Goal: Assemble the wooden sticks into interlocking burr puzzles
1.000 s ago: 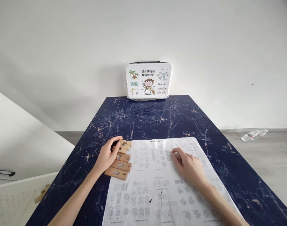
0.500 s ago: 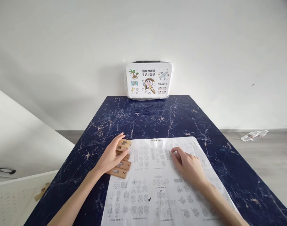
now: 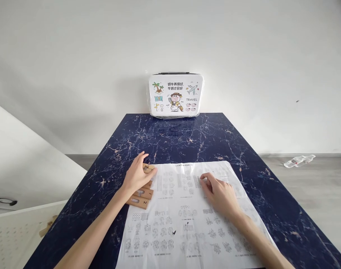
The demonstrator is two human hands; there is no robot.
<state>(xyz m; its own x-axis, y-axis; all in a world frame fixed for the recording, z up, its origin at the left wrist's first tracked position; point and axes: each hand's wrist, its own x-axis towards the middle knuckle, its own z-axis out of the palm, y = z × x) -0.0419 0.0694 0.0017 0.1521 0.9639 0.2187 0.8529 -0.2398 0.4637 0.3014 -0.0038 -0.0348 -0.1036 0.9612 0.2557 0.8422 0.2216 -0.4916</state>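
A large white printed sheet (image 3: 187, 216) with rows of small diagrams lies on the dark blue marble table (image 3: 176, 138). At the sheet's left edge sit several flat wooden pieces (image 3: 141, 197) with cut-outs and numbers. My left hand (image 3: 137, 175) lies over the upper wooden pieces, fingers stretched out and resting on them. My right hand (image 3: 218, 192) rests on the sheet, its fingers curled and the index fingertip pressing near a diagram in the top row.
A white illustrated case (image 3: 176, 95) marked TRAVEL stands at the table's far edge against the wall. A plastic bottle (image 3: 297, 160) lies on the floor at right. A white perforated board (image 3: 8, 235) with a wooden piece is at lower left.
My left hand slid from the left side of the wooden pieces onto their upper part and flattened. The right hand stayed in place on the sheet.
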